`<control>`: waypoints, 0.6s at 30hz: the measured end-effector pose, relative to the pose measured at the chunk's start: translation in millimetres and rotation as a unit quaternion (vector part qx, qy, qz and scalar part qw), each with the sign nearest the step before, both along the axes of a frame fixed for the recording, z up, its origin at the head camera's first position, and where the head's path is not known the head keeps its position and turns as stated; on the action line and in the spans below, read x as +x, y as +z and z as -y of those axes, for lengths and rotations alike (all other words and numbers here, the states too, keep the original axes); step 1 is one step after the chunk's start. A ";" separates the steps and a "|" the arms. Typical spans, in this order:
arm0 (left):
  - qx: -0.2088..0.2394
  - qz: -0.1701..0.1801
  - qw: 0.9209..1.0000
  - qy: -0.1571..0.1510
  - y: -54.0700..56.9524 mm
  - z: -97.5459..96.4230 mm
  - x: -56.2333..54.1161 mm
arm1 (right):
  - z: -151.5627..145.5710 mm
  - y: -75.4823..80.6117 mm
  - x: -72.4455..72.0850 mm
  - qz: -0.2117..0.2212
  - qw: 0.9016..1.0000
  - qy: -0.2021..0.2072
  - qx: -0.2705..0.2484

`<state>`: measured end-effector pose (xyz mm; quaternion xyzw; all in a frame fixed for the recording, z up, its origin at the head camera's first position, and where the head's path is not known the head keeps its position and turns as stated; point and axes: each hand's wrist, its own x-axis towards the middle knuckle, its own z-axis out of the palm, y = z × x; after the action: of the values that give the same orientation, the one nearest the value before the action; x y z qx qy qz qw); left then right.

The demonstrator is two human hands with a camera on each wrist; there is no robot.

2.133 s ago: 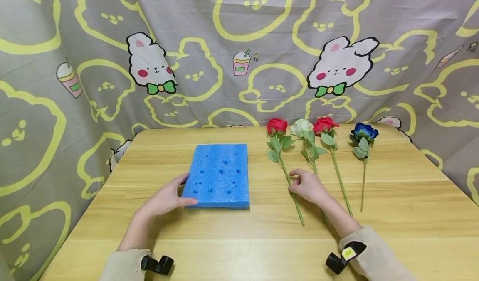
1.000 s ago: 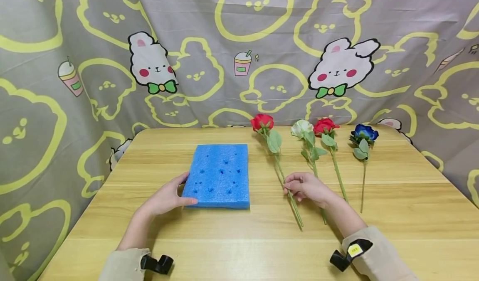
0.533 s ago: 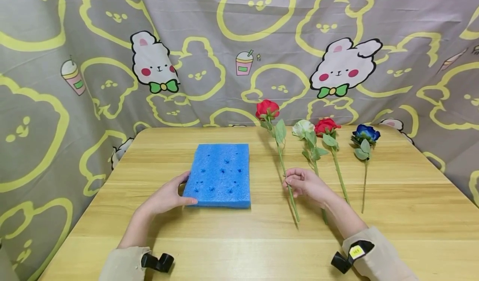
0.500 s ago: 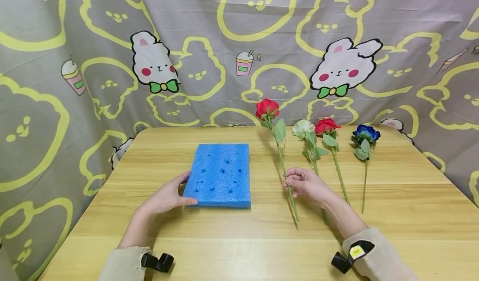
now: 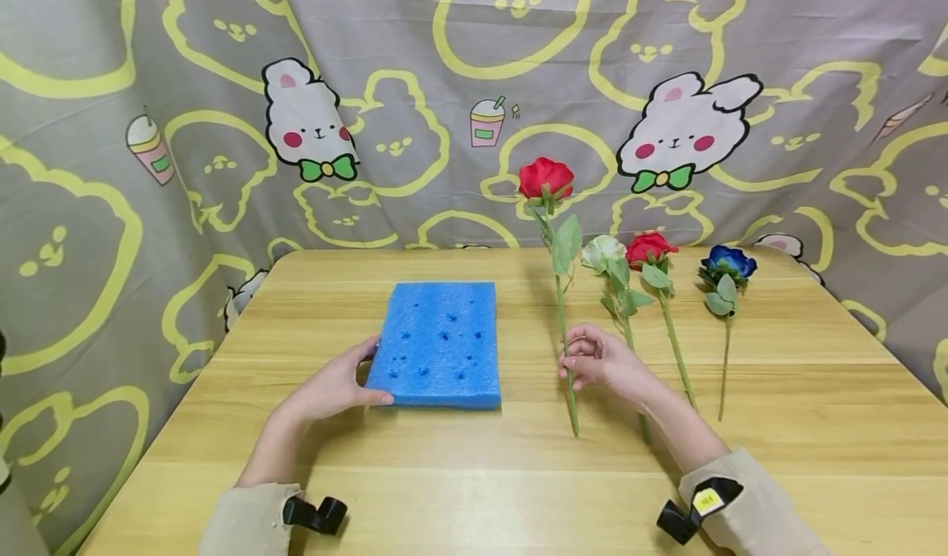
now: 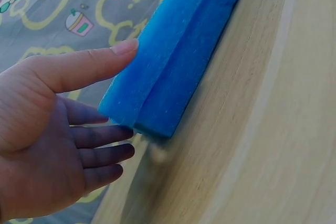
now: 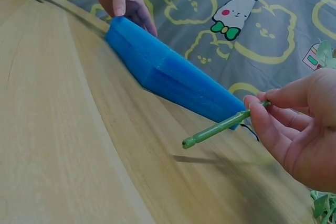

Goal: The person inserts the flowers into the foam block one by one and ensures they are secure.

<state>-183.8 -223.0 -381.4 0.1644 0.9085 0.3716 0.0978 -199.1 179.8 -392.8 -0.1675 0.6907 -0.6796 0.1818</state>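
Note:
A blue foam block [image 5: 437, 350] dotted with small holes lies flat on the table, left of centre. My left hand [image 5: 333, 387] rests at its near left corner, thumb against the front edge and fingers along the left side. In the left wrist view, the fingers of the left hand [image 6: 68, 124] are extended. My right hand [image 5: 603, 365] pinches the green stem of a red rose [image 5: 546, 179] between thumb and fingertips. That rose is tilted up, bloom high. In the right wrist view, its stem [image 7: 215, 129] has its cut end above the table, apart from its shadow.
Right of the held rose lie a white rose [image 5: 603, 254], a second red rose [image 5: 650, 250] and a blue rose [image 5: 728, 261], stems toward me. My right forearm crosses the stem ends of some. A patterned curtain [image 5: 415, 112] hangs behind the wooden table [image 5: 459, 482].
My right hand has taken hold of the leftmost red rose and raised it from the table; its bloom has swung upward. The left hand stays at the foam block.

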 end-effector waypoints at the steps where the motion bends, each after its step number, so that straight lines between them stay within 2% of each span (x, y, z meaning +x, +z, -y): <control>1: 0.001 0.001 1.000 0.001 0.2 -0.3 0.1 | 0.3 0.0 0.0 -0.002 1.000 -0.002 0.001; 11: 0.002 0.005 1.000 -0.001 -1.3 -0.1 -1.1 | 2.2 1.7 0.0 -0.015 1.000 -0.012 0.009; 18: 0.002 0.010 1.000 0.001 -2.3 0.1 -0.3 | 4.9 9.1 -3.0 -0.051 0.998 -0.040 0.014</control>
<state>-184.0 -223.1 -383.7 0.1597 0.9070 0.3751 0.1057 -202.1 174.9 -383.7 -0.1714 0.7146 -0.6672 0.1217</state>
